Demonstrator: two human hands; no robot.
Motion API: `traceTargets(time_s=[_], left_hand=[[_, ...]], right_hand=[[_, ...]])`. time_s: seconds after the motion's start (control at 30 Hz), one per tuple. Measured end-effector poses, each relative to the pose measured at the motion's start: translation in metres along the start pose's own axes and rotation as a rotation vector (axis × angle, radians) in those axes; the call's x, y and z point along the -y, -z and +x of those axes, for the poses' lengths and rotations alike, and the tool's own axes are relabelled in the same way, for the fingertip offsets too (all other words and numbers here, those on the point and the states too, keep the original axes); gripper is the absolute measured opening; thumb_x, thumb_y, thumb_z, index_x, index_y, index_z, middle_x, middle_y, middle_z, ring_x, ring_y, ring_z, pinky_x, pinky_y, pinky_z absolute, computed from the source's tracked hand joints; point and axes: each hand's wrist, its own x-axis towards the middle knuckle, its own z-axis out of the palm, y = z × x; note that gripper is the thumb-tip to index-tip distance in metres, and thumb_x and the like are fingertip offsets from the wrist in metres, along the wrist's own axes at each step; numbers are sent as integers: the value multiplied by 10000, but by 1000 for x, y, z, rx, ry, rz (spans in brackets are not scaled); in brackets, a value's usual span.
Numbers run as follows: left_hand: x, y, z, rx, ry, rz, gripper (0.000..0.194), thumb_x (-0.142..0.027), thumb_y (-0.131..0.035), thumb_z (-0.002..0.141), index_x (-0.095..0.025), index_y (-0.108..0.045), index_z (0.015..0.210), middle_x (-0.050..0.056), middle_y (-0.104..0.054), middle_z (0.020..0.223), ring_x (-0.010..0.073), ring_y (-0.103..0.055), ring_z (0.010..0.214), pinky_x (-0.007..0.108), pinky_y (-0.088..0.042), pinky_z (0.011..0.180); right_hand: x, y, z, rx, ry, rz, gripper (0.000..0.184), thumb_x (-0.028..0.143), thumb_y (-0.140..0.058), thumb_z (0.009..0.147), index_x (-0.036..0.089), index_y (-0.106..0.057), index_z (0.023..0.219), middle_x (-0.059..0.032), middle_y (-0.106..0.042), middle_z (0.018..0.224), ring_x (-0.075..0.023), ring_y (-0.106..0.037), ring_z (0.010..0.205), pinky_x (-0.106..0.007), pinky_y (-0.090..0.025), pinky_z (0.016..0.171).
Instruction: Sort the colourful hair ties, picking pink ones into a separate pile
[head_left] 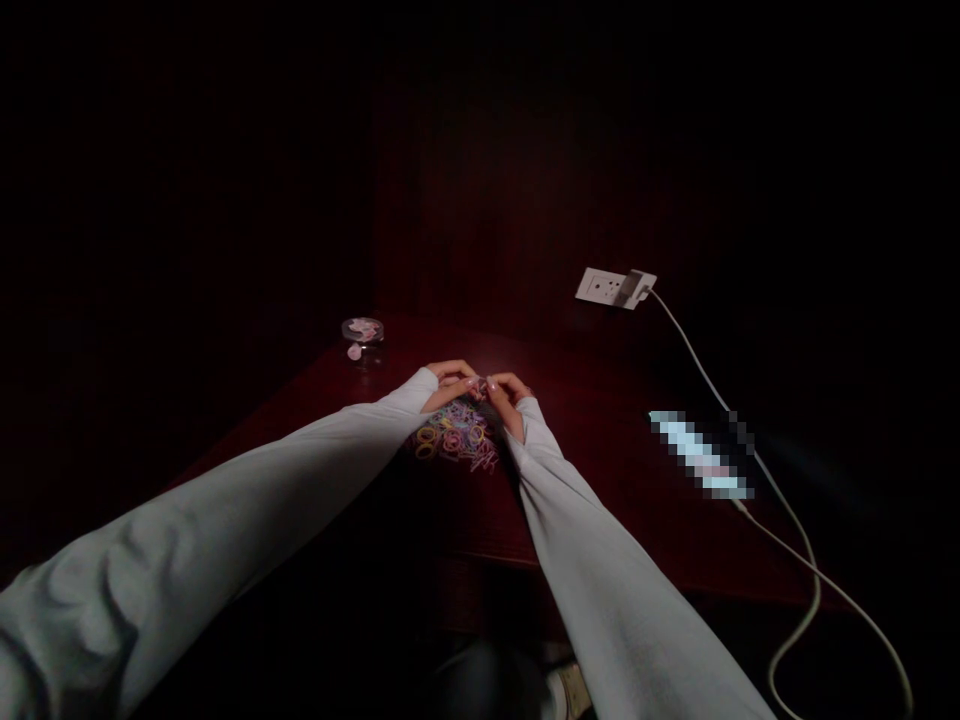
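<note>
Left hand [450, 384] and right hand [511, 396] of mine pinch a small thing [482, 385] mid-frame; its long axis I cannot tell. Below, elastic bands [451, 435] point every way.

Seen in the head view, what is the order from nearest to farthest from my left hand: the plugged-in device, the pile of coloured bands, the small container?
From the left hand:
1. Pile of coloured bands, just below it
2. Small container, to its left
3. Plugged-in device, far right
</note>
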Motion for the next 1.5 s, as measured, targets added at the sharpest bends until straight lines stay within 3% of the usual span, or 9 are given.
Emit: traceTargets(time_s=[0.13, 0.3, 0.4, 0.6, 0.77, 0.97, 1.1, 1.3, 1.5], left_hand=[[6, 2, 2, -48, 28, 3, 547, -699, -832, 722, -183, -670, 797, 59, -762, 868, 224, -721, 878, 378, -561, 907], [5, 7, 3, -36, 10, 3, 548, -695, -833, 719, -169, -754, 849, 101, -789, 976, 255, -726, 955, 420, -567, 947], [6, 12, 4, -53, -79, 108, 439, -607, -824, 763, -177, -798, 850, 124, -779, 1127, 272, -711, 1104, 434, -550, 1040], [12, 13, 2, -40, -126, 198, 344, -529, -803, 794, -185, -791, 796, 98, -750, 1077, 228, -707, 966, 381, -602, 879], [12, 11, 1, -75, -203, 298, 287, -466, -783, 817, -181, -794, 783, 85, -743, 961, 193, -683, 865, 272, -527, 701], [3, 16, -4, -27, -218, 367, 264, -441, -771, 868, -185, -793, 810, 77, -744, 974, 184, -673, 857, 290, -544, 786], [-3, 18, -5, -21, -212, 389, 220, -408, -752, 882, -194, -791, 848, 71, -747, 1004, 191, -675, 898, 300, -545, 826], [-11, 42, 7, -147, -277, 432, 209, -380, -699, 922, -197, -775, 856, 70, -758, 1014, 209, -683, 957, 339, -539, 913], [-7, 67, 13, -183, -263, 424, 238, -420, -702, 905, -200, -773, 849, 72, -774, 980, 242, -704, 988, 394, -525, 1019]], right_hand=[[3, 1, -3, -140, 155, -145, 241, 473, -828, 813, 253, -744, 758, -48, -701, 976, -221, -635, 1012, -353, -531, 918], [6, -3, -6, -129, 44, -48, 284, 514, -838, 785, 239, -769, 767, -19, -679, 810, -175, -602, 724, -298, -540, 624], [6, -4, -8, -149, 2, -34, 293, 512, -859, 760, 232, -777, 753, -12, -690, 762, -156, -579, 645, -280, -498, 556], [1, 3, -5, -131, 65, -186, 229, 464, -845, 797, 258, -794, 714, 1, -685, 684, -173, -568, 676, -308, -443, 666], [-1, 7, -2, -133, 132, -314, 217, 471, -834, 807, 292, -796, 692, 4, -678, 670, -191, -533, 678, -349, -428, 773], [6, 13, 0, -30, 167, -424, 259, 533, -867, 797, 329, -788, 658, -4, -707, 727, -219, -535, 777, -391, -405, 917], [1, 28, 6, -79, 155, -476, 209, 537, -853, 815, 341, -827, 748, -13, -715, 745, -238, -519, 841, -393, -373, 924], [-19, 76, 15, -399, 96, -624, 324, 604, -786, 802, 296, -809, 703, -78, -744, 888, -307, -451, 1018, -469, -305, 1016], [-21, 99, 15, -465, -12, -770, 387, 616, -815, 775, 261, -763, 631, -93, -734, 915, -292, -451, 993, -439, -344, 951]])
